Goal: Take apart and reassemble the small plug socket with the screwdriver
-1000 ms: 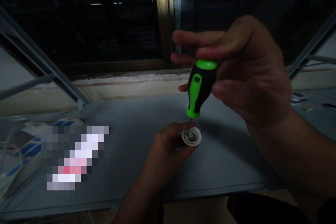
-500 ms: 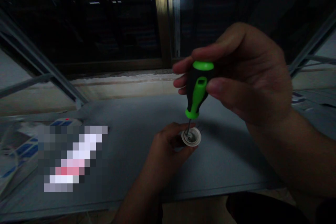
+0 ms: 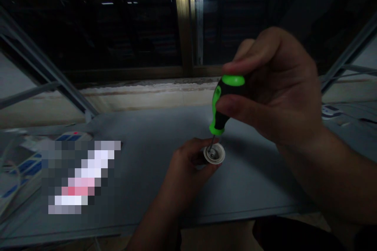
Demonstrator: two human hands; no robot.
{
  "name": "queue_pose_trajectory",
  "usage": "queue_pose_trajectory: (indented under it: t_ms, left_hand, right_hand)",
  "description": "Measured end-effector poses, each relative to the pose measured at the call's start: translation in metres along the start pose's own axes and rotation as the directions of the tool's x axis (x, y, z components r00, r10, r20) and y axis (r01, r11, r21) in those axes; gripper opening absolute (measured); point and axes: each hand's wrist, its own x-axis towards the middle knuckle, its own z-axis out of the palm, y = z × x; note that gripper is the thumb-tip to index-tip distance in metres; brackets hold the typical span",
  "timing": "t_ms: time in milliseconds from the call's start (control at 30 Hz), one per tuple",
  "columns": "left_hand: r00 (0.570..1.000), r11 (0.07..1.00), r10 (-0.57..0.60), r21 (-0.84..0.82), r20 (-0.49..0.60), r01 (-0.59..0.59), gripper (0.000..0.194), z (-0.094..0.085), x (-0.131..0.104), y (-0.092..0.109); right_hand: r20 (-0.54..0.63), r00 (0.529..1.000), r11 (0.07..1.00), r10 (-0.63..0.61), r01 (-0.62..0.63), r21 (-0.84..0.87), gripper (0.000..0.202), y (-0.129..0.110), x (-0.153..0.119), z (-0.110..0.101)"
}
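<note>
Right hand (image 3: pixel 277 98): raised, thumb and fingers around the green-and-black handle of a screwdriver (image 3: pixel 225 106), which leans slightly, shaft pointing down.
Left hand (image 3: pixel 188 160): lower, gripping a small round white fitting (image 3: pixel 217 155) between thumb and fingers, open end up.
Screwdriver tip: inside the fitting's opening; exact contact too small to tell.
Surface (image 3: pixel 141 192): grey, beneath both hands.
Power strips (image 3: pixel 70 137): white and blue, well left of the hands, beside a pixelated patch (image 3: pixel 88 168) hiding its contents.
Window (image 3: pixel 118 31): dark, beyond the hands, reflecting lights, with a brassy upright frame (image 3: pixel 183 19).
</note>
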Motion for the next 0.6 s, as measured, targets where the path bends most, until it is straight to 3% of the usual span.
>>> queue_pose_trajectory:
  t_ms: [33,100,167,233,267,367,433,500,600]
  left_hand:
    - [1.000,1.000,0.003,0.003,0.000,-0.003,0.038,0.000,0.000,0.000]
    - [1.000,1.000,0.006,0.011,-0.003,-0.006,0.038,0.000,0.000,0.001]
    - [1.000,1.000,-0.001,0.014,-0.007,0.001,0.039,-0.001,0.001,0.001]
    - [1.000,1.000,-0.001,0.012,-0.013,0.001,0.039,-0.001,0.000,0.001]
    - [1.000,1.000,0.003,0.012,-0.016,-0.002,0.040,-0.001,0.000,0.001]
    - [1.000,0.999,0.018,0.027,-0.018,-0.018,0.039,-0.001,0.000,0.000]
    - [1.000,0.999,0.022,0.029,-0.018,-0.021,0.038,-0.001,-0.001,0.001]
    - [1.000,1.000,0.018,0.018,-0.025,-0.018,0.038,-0.001,-0.001,0.002]
    - [0.999,1.000,0.007,0.014,-0.046,-0.006,0.039,-0.002,-0.001,0.002]
  right_hand:
    - [-0.060,0.994,0.995,-0.096,0.096,-0.008,0.029,0.005,0.001,0.001]
    - [-0.087,0.983,0.986,-0.162,0.165,0.021,0.035,0.011,0.003,0.001]
    - [-0.007,0.999,0.992,-0.042,0.043,0.120,0.026,0.010,0.003,0.000]
    - [0.107,0.984,0.963,0.140,-0.161,0.218,0.012,0.004,0.001,0.000]
    - [0.108,0.981,0.951,0.161,-0.184,0.250,0.013,0.001,-0.001,0.001]
    - [-0.005,1.000,0.995,-0.016,0.017,0.100,0.022,0.004,-0.005,0.005]
    - [-0.132,0.977,0.986,-0.167,0.169,0.001,0.032,0.009,-0.007,0.008]
    - [-0.205,0.956,0.976,-0.210,0.216,0.011,0.039,0.011,-0.008,0.009]
    - [-0.013,0.997,0.985,0.074,-0.071,0.159,0.014,0.001,-0.010,0.008]
